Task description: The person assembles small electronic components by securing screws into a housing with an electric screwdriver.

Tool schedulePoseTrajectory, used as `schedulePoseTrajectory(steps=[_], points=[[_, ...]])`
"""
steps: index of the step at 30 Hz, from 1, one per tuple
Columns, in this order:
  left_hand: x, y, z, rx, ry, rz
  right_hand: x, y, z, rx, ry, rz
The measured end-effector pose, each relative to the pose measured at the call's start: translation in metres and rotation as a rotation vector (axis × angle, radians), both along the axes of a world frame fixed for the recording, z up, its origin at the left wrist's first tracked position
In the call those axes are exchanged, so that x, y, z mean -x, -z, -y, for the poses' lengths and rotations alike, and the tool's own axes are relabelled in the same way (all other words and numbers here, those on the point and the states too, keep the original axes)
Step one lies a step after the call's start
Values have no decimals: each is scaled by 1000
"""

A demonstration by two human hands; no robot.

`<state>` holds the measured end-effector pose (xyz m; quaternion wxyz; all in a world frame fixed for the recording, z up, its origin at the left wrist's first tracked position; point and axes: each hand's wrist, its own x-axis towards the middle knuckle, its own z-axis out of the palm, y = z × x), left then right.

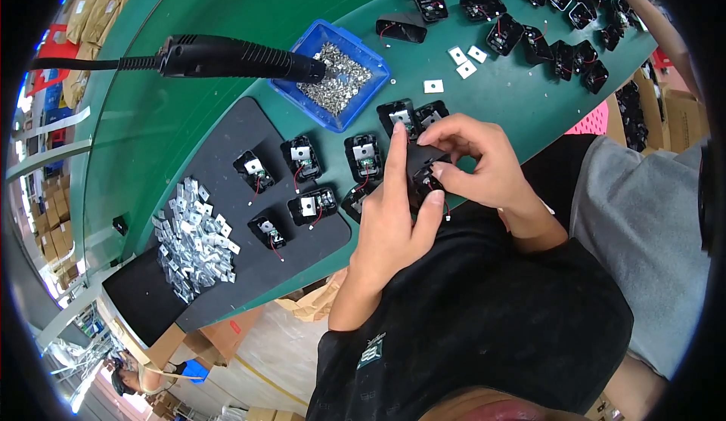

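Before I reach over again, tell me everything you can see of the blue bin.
The blue bin is an open, four-sided tray, plastic by its look, with sloping walls. It sits on the green table beside the dark mat, holding many small silvery screws. The black power screwdriver reaches across its left side, nose over the screws; whether it touches is unclear. Neither the left hand nor the right hand touches it.

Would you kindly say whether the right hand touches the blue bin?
Apart: the head view shows green tabletop between the right hand and blue bin.
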<state>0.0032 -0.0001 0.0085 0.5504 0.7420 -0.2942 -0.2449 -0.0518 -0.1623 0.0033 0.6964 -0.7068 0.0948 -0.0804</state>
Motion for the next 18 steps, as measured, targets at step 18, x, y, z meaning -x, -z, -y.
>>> schedulePoseTrajectory(steps=[18], points=[[3,15,-16,-10,6,60,-3,19,84,435,57,-364]])
